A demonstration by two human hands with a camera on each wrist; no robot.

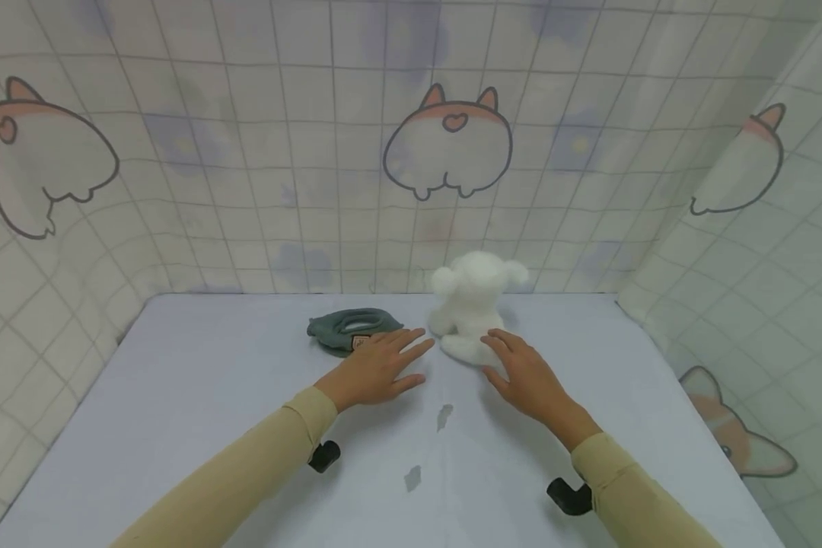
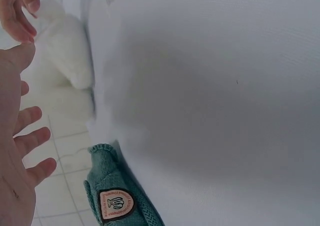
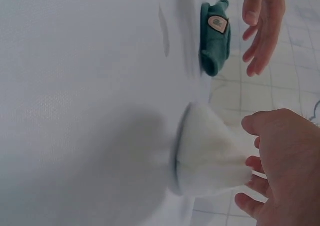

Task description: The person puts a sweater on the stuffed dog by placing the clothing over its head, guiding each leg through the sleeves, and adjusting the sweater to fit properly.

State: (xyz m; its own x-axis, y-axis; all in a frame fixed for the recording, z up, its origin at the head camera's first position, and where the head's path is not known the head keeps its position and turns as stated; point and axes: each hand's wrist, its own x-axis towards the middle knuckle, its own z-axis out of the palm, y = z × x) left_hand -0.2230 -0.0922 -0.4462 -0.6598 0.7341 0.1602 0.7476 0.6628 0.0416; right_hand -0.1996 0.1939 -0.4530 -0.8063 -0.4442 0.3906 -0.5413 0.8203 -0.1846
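Note:
A white plush toy (image 1: 476, 301) with two ears sits on the table, facing the hands. To its left lies a small green knitted garment (image 1: 332, 332), with a tan patch that shows best in the left wrist view. My left hand (image 1: 377, 369) hovers over the table in front of the garment, partly covering it, fingers spread and nothing in them. By the toy's outstretched leg (image 3: 210, 158) is my right hand (image 1: 526, 377), its fingers loosely bent; whether the fingertips touch the plush cannot be told. Both palms face down in the head view.
The white table (image 1: 199, 426) ends at a grid-patterned curtain (image 1: 301, 190) with corgi drawings at the back and sides. Two small grey marks (image 1: 413, 478) lie on the tabletop before the hands. Black camera mounts (image 1: 570, 496) hang under the wrists.

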